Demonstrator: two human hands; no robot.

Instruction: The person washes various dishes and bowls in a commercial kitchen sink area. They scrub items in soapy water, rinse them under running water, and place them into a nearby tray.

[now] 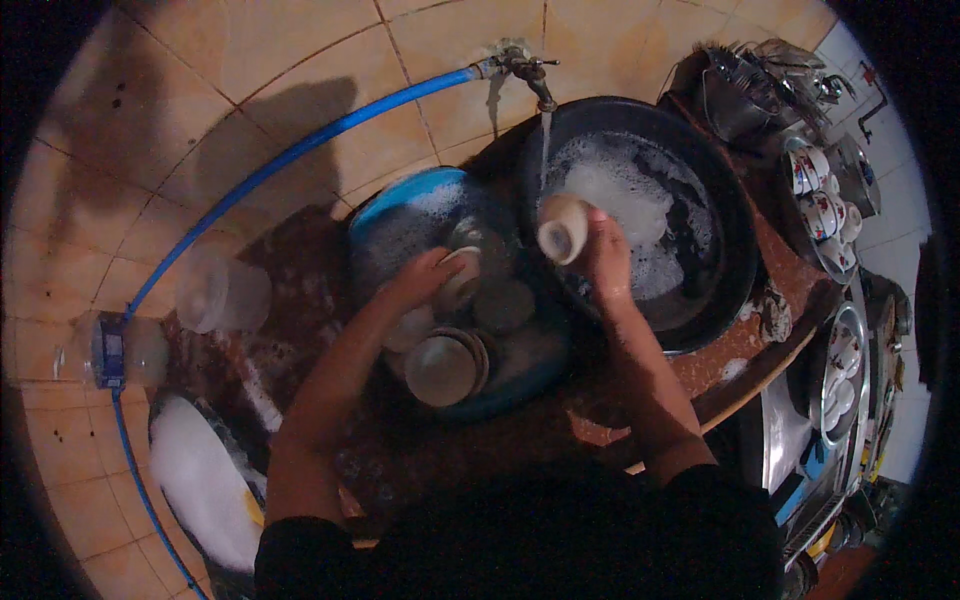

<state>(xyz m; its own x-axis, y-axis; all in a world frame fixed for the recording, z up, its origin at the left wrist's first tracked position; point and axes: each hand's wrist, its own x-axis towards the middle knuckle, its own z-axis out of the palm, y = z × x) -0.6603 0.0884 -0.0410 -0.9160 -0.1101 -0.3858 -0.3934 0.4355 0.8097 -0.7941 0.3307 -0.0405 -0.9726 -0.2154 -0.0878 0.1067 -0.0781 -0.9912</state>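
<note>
My right hand holds a small light-coloured cup tilted over the left part of a black basin of foamy water. Beside the cup, water runs from a wall tap. My left hand grips a second light cup by its rim, above a blue basin. Stacked small bowls and other round dishes lie in the blue basin, partly in shadow.
A blue hose curves left from the tap fitting. A translucent plastic tub and a foam-filled basin stand left. At right are a metal pot of utensils, patterned bowls on a tray and a metal rack of dishes.
</note>
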